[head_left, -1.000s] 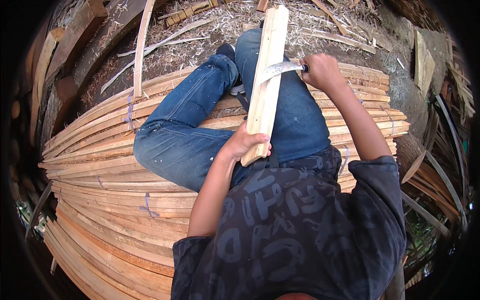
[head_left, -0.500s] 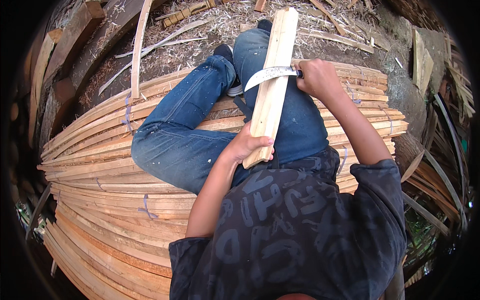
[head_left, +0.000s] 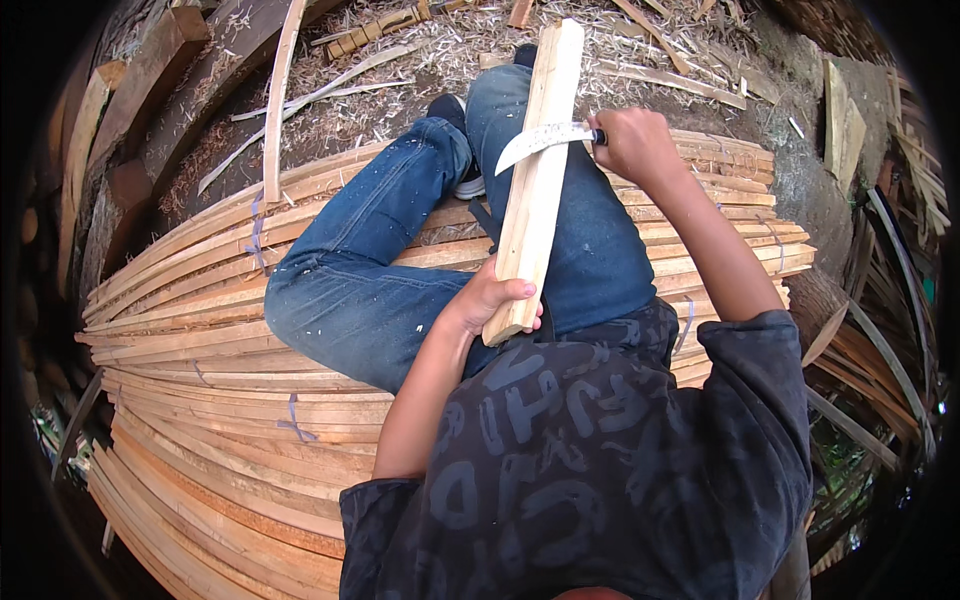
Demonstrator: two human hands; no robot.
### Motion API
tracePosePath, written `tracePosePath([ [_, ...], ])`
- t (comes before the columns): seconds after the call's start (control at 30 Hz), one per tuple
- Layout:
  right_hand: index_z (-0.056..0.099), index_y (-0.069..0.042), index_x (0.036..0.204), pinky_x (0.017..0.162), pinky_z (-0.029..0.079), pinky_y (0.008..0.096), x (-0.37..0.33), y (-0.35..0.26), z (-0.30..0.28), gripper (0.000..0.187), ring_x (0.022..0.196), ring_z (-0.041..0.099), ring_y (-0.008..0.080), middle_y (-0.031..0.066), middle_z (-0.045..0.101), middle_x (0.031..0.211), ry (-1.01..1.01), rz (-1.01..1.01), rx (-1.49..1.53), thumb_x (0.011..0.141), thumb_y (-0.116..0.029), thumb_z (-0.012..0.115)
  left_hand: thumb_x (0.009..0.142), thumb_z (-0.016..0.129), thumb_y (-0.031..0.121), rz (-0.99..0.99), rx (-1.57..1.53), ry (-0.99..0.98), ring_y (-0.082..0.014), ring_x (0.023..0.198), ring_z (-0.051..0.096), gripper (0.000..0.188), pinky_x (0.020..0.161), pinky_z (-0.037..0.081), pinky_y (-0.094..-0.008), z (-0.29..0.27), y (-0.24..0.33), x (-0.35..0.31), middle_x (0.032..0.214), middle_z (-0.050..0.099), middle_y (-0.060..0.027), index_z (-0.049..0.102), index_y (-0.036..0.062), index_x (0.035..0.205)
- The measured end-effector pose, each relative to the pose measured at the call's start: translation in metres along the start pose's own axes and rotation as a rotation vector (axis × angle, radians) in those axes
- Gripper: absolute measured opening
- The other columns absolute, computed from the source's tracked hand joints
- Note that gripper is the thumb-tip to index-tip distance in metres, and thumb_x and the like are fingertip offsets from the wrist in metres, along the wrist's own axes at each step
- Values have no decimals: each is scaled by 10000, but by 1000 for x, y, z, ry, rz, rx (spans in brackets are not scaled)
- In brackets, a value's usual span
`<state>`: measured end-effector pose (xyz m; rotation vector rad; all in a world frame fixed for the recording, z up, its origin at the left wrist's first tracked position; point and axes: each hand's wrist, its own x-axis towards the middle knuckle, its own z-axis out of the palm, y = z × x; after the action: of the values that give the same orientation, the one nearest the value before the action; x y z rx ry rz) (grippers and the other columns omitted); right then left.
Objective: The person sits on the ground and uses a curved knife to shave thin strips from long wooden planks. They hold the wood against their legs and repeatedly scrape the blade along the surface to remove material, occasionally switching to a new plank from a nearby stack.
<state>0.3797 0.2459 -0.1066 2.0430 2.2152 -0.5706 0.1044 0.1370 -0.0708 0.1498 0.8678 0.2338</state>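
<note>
Thigh beneath stick, knife across, room above

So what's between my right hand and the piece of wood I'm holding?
The knife: in the head view, its black handle shows by your right hand, then its blade, reaching across the piece of wood.

From my remote post I see blue jeans, faded paler at the knee and flecked with whitish specks. Over them, the wooden billet shows pale cream-yellow with faint darker grain. The curved knife across it has a silvery-white blade mottled with dark specks, and a black handle. Below the jeans I make out a black T-shirt patterned with grey brushstroke lettering. Beneath the jeans, slats run in tan to orange-brown stripes, tied with lilac bands. Above them, straw-coloured shavings speckle brown ground; upper left, beams look dark brown.
</note>
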Motion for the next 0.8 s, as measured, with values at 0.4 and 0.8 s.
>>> tracePosePath([
  [0.4,742,-95,835,695,552,440,3,1,-14,169,700,675,346,170,672,694,-6,-79,76,777,-204,628,680,726,219,26,-49,-15,-254,571,668,639,505,600,-373,-9,-8,3,761,615,-191,417,-36,1178],
  [0.8,720,-43,841,667,553,445,61,42,-25,220,708,683,353,185,686,743,123,158,-120,763,-238,654,690,725,255,54,-119,-47,-244,553,656,624,460,583,-356,-13,-12,8,756,600,-171,434,-35,1159],
])
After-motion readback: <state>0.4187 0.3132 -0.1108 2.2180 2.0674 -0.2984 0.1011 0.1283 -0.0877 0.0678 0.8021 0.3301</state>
